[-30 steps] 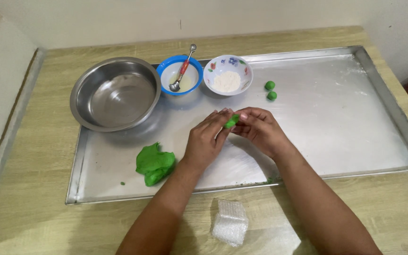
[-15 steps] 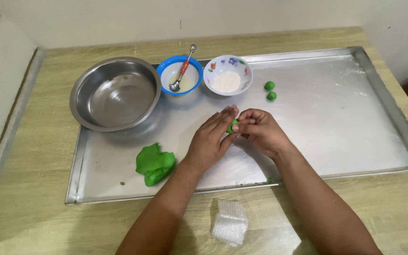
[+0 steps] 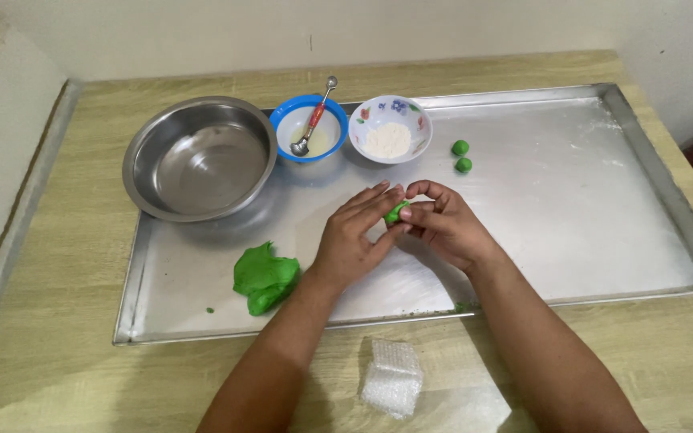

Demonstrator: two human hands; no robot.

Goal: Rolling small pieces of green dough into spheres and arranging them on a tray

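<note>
Here, your left hand point(image 3: 352, 240) and right hand point(image 3: 444, 226) pinch a small green dough piece point(image 3: 395, 213) between their fingertips. They meet above the metal tray point(image 3: 603, 200), well apart from the larger green dough lump point(image 3: 264, 277).

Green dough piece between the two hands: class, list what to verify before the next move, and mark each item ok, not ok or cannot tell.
1. Small green dough piece pinched by both the left hand and the right hand: ok.
2. Piece already rounded: cannot tell, fingers cover most of it.
3. Free space on the metal tray beside the two finished green balls: ok.
4. Flour bowl within view and unblocked: ok.
5. Large green dough lump lying on the tray: ok.
</note>
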